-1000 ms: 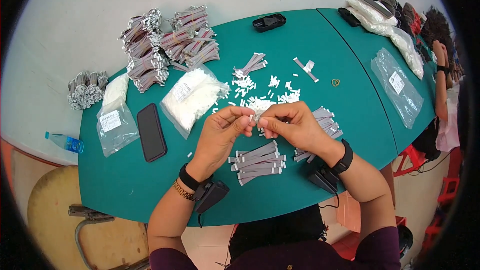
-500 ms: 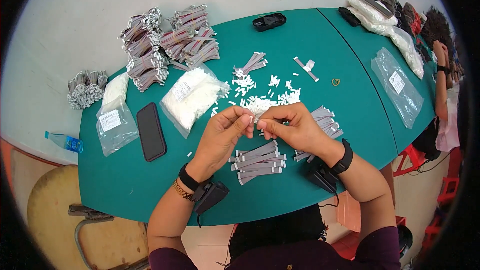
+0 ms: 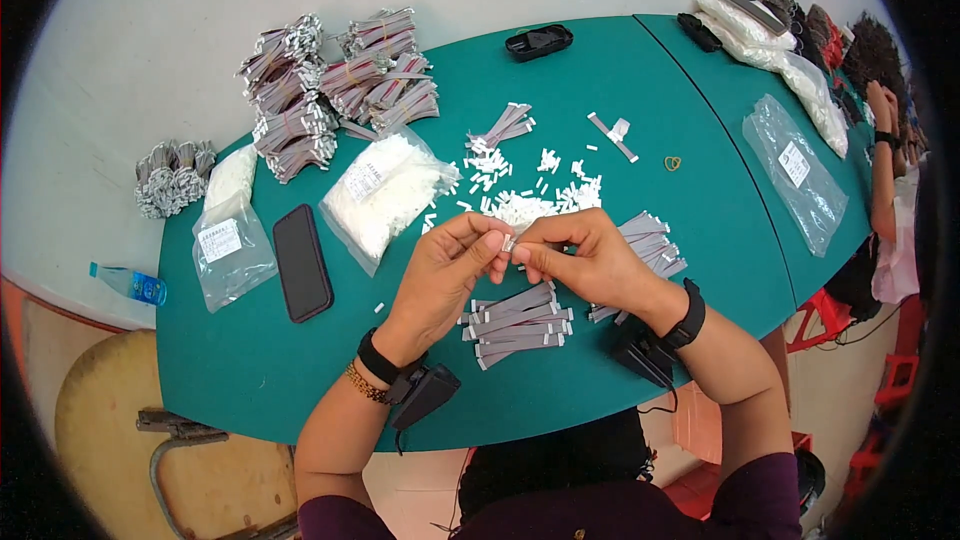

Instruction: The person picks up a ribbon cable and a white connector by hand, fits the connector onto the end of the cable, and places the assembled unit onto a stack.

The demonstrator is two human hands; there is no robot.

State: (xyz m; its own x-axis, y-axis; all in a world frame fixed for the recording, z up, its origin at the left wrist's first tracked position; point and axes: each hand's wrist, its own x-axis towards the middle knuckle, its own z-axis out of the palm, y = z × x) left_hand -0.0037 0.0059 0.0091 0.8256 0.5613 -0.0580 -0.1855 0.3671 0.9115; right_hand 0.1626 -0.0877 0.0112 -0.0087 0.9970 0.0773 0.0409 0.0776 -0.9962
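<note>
Over the middle of the table, my left hand [image 3: 440, 275] and my right hand [image 3: 595, 258] meet fingertip to fingertip in a pinch. Between them shows a small white plastic piece [image 3: 508, 242], held by both; whether a cable is attached is hidden by the fingers. Just beyond lies a loose heap of small white plastic pieces [image 3: 520, 209]. A stack of short grey ribbon cables [image 3: 515, 326] with white ends lies below my hands. More ribbon cables [image 3: 652, 244] are partly covered by my right hand and wrist.
Bundled ribbon cables [image 3: 295, 125] are piled at the back left, near a bag of white pieces [image 3: 385, 185] and a black phone [image 3: 303, 263]. A black case [image 3: 539, 43] lies at the far edge. At right, a clear bag [image 3: 797, 180] lies near another person's arm [image 3: 883, 175].
The fingertips have shifted slightly, and the small white piece between them shows a little more. Things on the table look the same.
</note>
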